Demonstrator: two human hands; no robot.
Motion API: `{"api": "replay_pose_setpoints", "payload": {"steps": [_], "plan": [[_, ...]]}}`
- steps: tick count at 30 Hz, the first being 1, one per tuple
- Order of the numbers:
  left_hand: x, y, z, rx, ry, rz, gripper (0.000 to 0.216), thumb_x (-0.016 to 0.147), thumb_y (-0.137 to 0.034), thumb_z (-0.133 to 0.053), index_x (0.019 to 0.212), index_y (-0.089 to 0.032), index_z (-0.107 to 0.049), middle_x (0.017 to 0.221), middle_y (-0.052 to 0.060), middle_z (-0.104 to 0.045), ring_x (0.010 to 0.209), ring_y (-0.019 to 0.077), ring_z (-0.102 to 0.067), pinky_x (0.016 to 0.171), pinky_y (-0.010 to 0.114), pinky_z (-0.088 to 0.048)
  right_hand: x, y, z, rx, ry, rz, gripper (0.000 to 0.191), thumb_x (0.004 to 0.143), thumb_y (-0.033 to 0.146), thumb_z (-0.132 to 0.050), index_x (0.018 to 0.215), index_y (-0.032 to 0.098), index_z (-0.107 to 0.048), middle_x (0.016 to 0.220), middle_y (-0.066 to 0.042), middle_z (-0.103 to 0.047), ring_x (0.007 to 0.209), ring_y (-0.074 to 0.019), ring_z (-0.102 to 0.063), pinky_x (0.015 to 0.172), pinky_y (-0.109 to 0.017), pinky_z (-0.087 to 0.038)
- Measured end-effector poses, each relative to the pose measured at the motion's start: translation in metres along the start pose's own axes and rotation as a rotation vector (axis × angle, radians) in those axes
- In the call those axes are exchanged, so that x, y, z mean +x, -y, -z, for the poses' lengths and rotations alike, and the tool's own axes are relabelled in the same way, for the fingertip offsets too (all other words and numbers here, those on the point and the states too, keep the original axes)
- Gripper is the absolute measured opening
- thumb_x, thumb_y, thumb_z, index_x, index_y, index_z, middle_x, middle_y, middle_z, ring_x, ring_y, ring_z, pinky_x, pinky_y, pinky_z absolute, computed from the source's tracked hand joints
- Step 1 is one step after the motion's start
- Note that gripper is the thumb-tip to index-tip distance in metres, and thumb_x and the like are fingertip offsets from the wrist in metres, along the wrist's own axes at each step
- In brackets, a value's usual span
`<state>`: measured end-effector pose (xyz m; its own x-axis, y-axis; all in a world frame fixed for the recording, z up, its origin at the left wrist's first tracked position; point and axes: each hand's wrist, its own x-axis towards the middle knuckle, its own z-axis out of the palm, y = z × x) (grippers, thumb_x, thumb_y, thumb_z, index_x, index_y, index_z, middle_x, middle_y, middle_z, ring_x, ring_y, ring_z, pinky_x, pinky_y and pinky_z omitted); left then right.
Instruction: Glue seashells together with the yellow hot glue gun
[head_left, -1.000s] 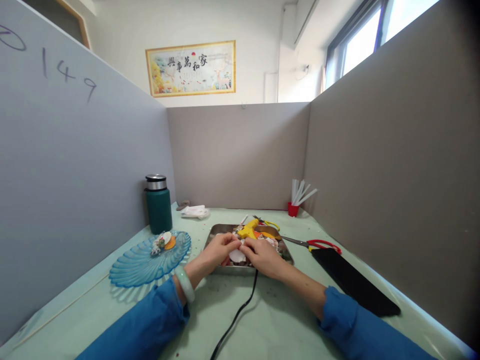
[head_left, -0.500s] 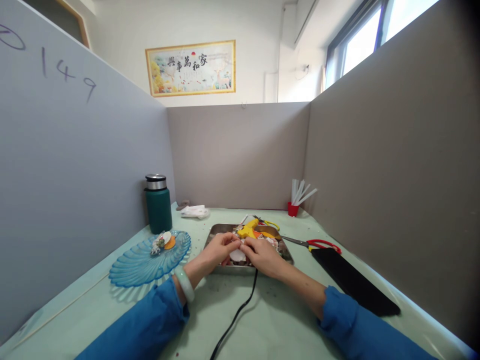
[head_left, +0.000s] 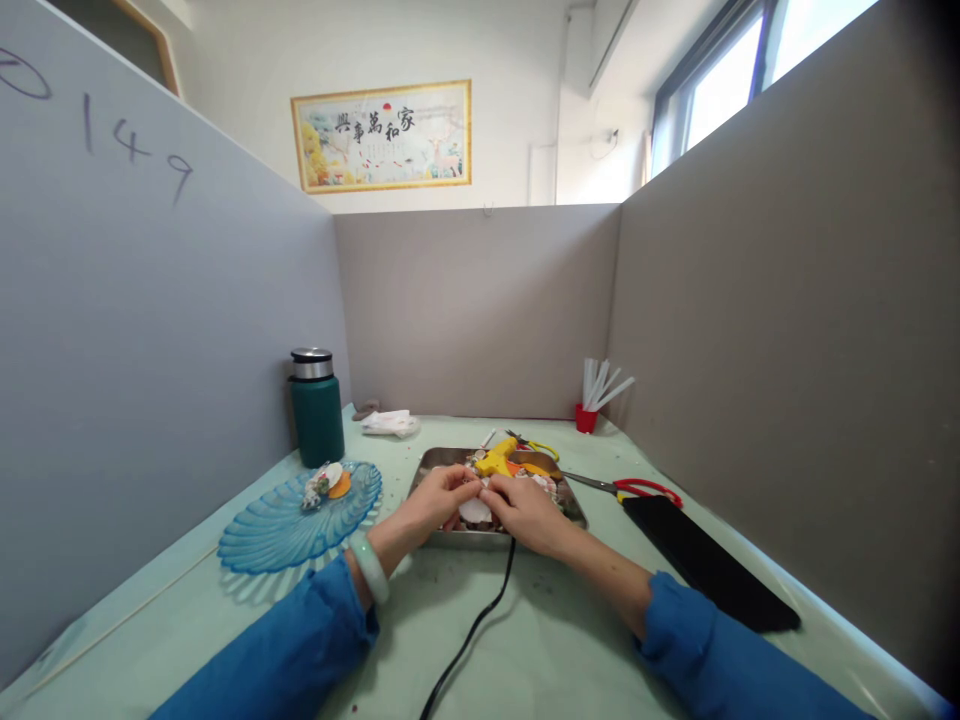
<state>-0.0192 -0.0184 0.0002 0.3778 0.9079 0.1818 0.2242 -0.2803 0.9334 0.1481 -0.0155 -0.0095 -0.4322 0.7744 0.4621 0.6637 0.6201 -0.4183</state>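
Over the metal tray (head_left: 480, 541), my left hand (head_left: 439, 500) and my right hand (head_left: 525, 512) meet with their fingertips pinched together. Whatever lies between the fingers is too small and hidden to make out. Just beneath them a pale, flat round piece (head_left: 475, 511) shows among mixed small pieces in the tray. A yellow glue gun (head_left: 497, 458) rests at the tray's back part, behind my fingers. Its likely black cord (head_left: 480, 622) runs from the tray toward the front edge of the table.
At left, a blue scalloped glass plate (head_left: 277, 530) bears a small shell-like cluster (head_left: 324, 486); a green bottle (head_left: 316, 415) stands behind. To the right lie red-handled scissors (head_left: 637, 488) and a black flat object (head_left: 709, 560). A red cup (head_left: 586, 420) holds white sticks. Partitions enclose three sides.
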Motion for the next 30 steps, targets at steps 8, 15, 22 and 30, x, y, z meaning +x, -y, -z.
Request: {"api": "replay_pose_setpoints", "payload": {"steps": [8, 15, 22, 30], "plan": [[0.0004, -0.0001, -0.0002, 0.026, -0.011, 0.002, 0.031, 0.076, -0.046, -0.052, 0.078, -0.015, -0.052, 0.048, -0.007, -0.048, 0.029, 0.0031, -0.037, 0.032, 0.015, -0.028, -0.0001, 0.0010, 0.0006, 0.002, -0.006, 0.005, 0.030, 0.088, 0.034, -0.039, 0.068, 0.017, -0.053, 0.063, 0.000, -0.056, 0.059, -0.0101, -0.045, 0.053, -0.022, -0.022], [0.0003, 0.0015, 0.0004, 0.029, -0.017, 0.007, 0.031, 0.076, -0.046, -0.052, 0.078, -0.015, -0.052, 0.049, -0.007, -0.049, 0.029, 0.0032, -0.038, 0.030, 0.015, -0.027, -0.0003, -0.0005, -0.0010, -0.001, -0.015, 0.011, 0.030, 0.088, 0.035, -0.038, 0.068, 0.017, -0.053, 0.064, 0.000, -0.056, 0.060, -0.0103, -0.046, 0.053, -0.022, -0.023], [0.0008, 0.0006, -0.0004, 0.005, -0.011, 0.009, 0.029, 0.076, -0.045, -0.053, 0.077, -0.016, -0.052, 0.048, -0.008, -0.047, 0.028, 0.0024, -0.036, 0.031, 0.015, -0.029, -0.0007, -0.0009, -0.0016, -0.005, -0.008, 0.016, 0.030, 0.088, 0.035, -0.038, 0.070, 0.017, -0.053, 0.065, 0.000, -0.057, 0.061, -0.0103, -0.047, 0.054, -0.022, -0.024], [-0.0003, -0.0002, 0.0000, 0.028, -0.022, 0.018, 0.029, 0.075, -0.045, -0.053, 0.078, -0.016, -0.053, 0.046, -0.008, -0.045, 0.028, 0.0028, -0.035, 0.031, 0.015, -0.029, -0.0006, -0.0008, -0.0007, -0.021, -0.006, 0.018, 0.028, 0.088, 0.034, -0.039, 0.070, 0.017, -0.053, 0.065, 0.000, -0.057, 0.061, -0.0101, -0.047, 0.054, -0.022, -0.024]]}}
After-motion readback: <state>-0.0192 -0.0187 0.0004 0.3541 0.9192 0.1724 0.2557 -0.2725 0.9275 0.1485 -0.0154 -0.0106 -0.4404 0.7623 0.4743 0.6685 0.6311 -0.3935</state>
